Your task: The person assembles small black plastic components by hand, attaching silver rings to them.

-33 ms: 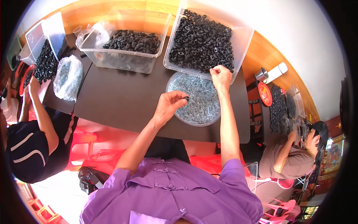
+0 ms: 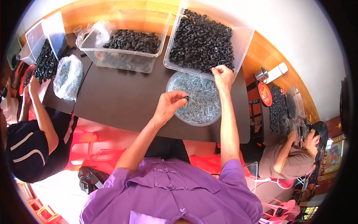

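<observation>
My left hand (image 2: 169, 106) pinches a small black plastic piece (image 2: 187, 98) between thumb and fingers, over the left side of a round clear tub (image 2: 172, 114). The tub holds many small, shiny, clear-to-silvery bits (image 2: 197, 100). Farther off, my right hand (image 2: 223, 78) is at the near rim of a large clear bin (image 2: 242, 41) heaped with black ring-like pieces (image 2: 201, 41). Its thumb and fingers are pinched together. Whether anything is between them I cannot make out.
A second clear bin (image 2: 123, 61) with dark parts stands on the dark table (image 2: 119, 93). Left of it lies a plastic bag (image 2: 69, 78) of clear bits. One co-worker (image 2: 33, 149) sits at left, another (image 2: 294, 156) at right. Red stools (image 2: 84, 145) stand below the table.
My right hand has shifted very slightly to the right at the bin's near rim. My left hand and its black piece look unmoved.
</observation>
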A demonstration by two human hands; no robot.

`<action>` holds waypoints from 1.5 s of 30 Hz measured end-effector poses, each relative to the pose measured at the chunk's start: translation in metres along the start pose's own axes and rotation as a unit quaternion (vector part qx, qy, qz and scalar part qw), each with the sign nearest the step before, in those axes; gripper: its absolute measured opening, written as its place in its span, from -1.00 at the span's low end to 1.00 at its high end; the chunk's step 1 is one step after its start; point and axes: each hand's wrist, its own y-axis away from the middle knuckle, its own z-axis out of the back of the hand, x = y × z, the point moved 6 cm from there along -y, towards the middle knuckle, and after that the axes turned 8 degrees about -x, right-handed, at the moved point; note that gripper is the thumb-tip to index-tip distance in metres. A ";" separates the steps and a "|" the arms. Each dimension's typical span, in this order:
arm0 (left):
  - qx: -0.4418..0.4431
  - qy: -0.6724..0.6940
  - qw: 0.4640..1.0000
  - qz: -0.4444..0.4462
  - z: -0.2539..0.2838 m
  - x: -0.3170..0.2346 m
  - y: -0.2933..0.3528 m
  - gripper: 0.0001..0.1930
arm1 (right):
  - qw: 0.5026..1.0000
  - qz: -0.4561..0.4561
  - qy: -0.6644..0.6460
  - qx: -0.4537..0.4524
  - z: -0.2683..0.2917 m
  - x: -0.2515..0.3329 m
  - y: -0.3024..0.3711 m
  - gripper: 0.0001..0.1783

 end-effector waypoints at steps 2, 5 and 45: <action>0.010 -0.006 1.000 0.002 -0.004 0.001 -0.001 -0.85 | 0.975 -0.097 -0.198 0.036 0.004 -0.024 -0.002 -0.88; -0.002 0.002 1.000 -0.004 0.002 -0.002 -0.001 -0.87 | 0.937 -0.158 -0.300 0.086 0.019 0.001 0.017 -0.82; 0.044 -0.168 0.984 -0.032 -0.005 -0.001 0.002 -0.80 | 0.956 0.163 -0.084 0.229 0.027 0.088 0.126 -0.90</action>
